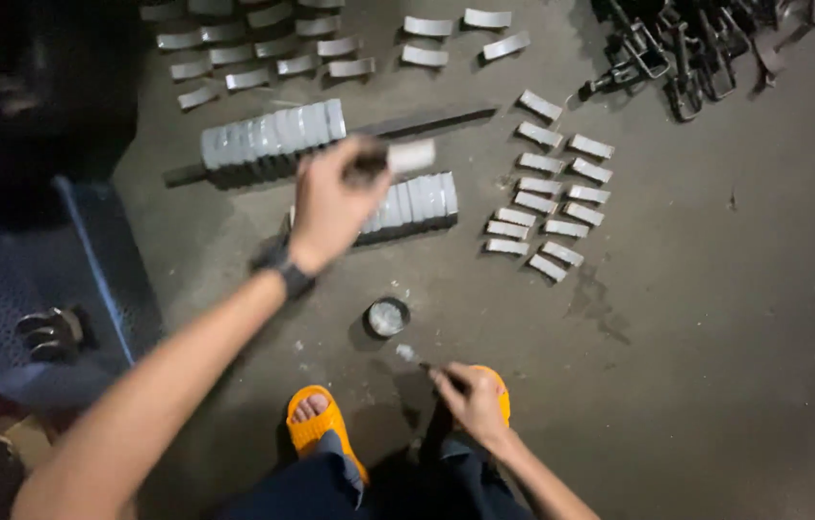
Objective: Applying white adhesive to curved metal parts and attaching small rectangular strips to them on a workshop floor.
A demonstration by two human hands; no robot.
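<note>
**Left hand aloft with grey block; right hand low with brush beside tin**

Left hand (330, 202): raised over the floor, fingers closed around one grey curved block (409, 155), held at the fingertips with its pale end jutting to the right. Dark band at the wrist. Directly beneath and just right of the hand: a short packed row of grey blocks (417, 202) threaded on a dark bar, long axis running left to right with a slight upward tilt. Held block hanging just above that row's left end, apart from it. Left hand clearly the nearer of the two to this row.

Right hand (472, 397): low, near an orange sandal (316, 421), pinching what looks like a small brush (409, 354), pale tip pointing up-left toward a small round tin (387, 317). Tip close to the tin, not touching. Tin open, holding a pale grey substance; kind not determinable.

Further out: a longer packed row (268, 135) on a second bar, parallel, beyond the hand. Loose blocks laid out in ranks (552, 197) to the right and more at top left (253, 53). Tangle of dark metal parts (696, 48) at top right. Blue plastic crate (41, 279) at left; contents dim.
</note>
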